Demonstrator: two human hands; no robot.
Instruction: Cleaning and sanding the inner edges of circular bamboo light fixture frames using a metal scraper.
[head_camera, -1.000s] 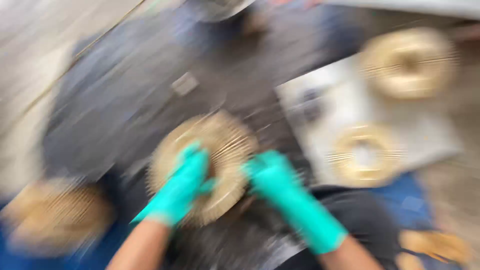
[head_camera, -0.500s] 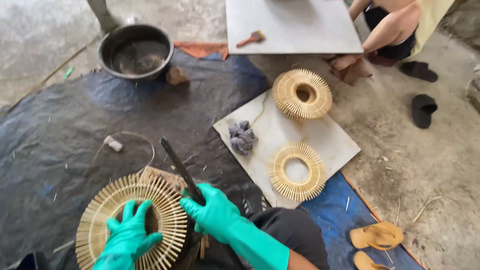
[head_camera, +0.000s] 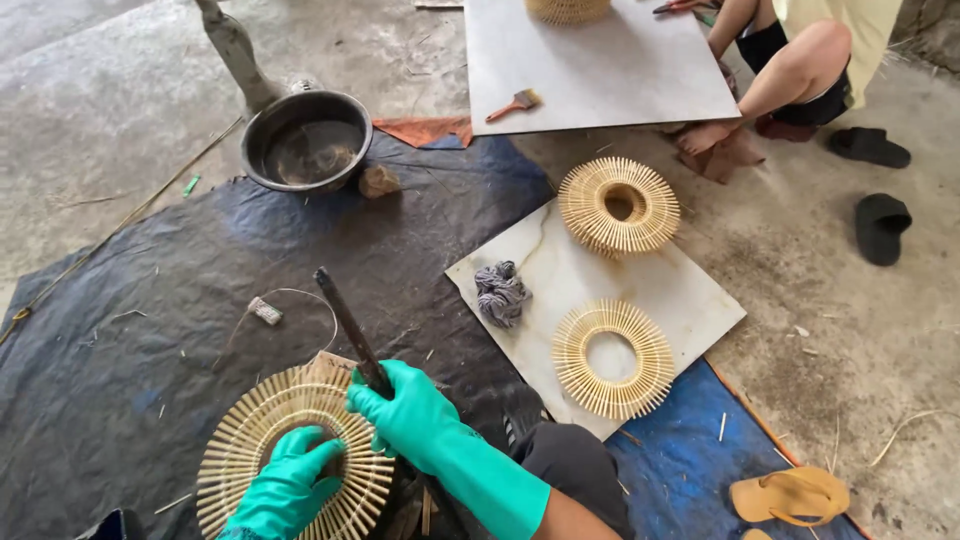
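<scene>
Green-gloved right hand (head_camera: 410, 415) was clamped around a dark long-bladed tool (head_camera: 348, 325), its tip angled up and away over the black tarp (head_camera: 150, 330). Left hand (head_camera: 290, 487), gloved too, curled its fingers into the centre hole of a round bamboo-stick ring (head_camera: 250, 440) lying on that tarp. Two finished rings (head_camera: 612, 357) sat on a pale board (head_camera: 690, 300) nearby, beside a grey rag (head_camera: 500, 292).
</scene>
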